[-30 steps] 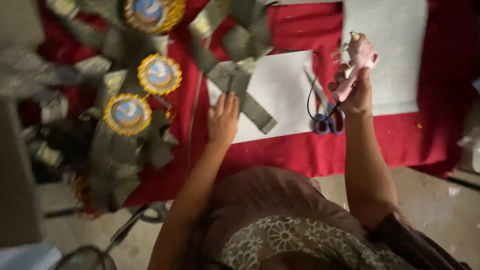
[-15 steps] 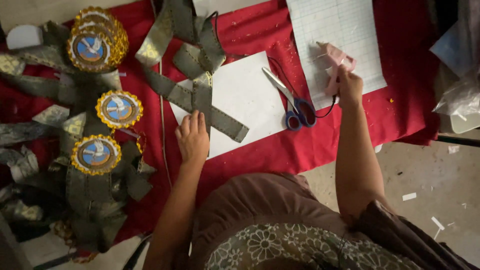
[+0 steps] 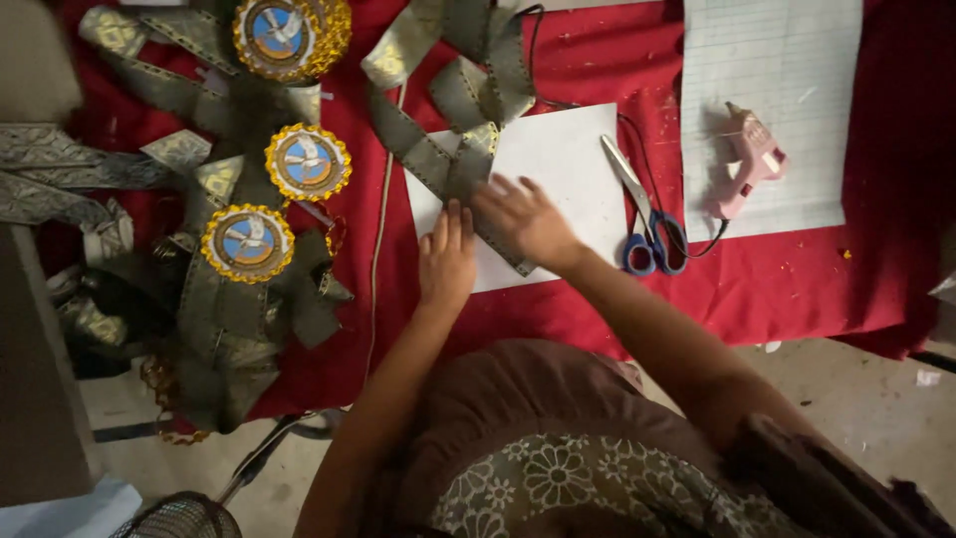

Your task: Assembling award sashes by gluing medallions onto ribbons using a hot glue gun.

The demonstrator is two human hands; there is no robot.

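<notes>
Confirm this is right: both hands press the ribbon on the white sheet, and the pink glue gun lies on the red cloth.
Not quite. In the head view the glue gun lies on the lined paper, not the red cloth. Left hand and right hand do press the ribbon on the white sheet.

**No packages, labels, signs or screens**

The view holds no box, packet, sign or screen. The nearest things to labels are three round rosette badges (image 3: 308, 162) with gold frilled rims and blue-and-white picture centres, lying left on the red cloth (image 3: 597, 60).
</notes>
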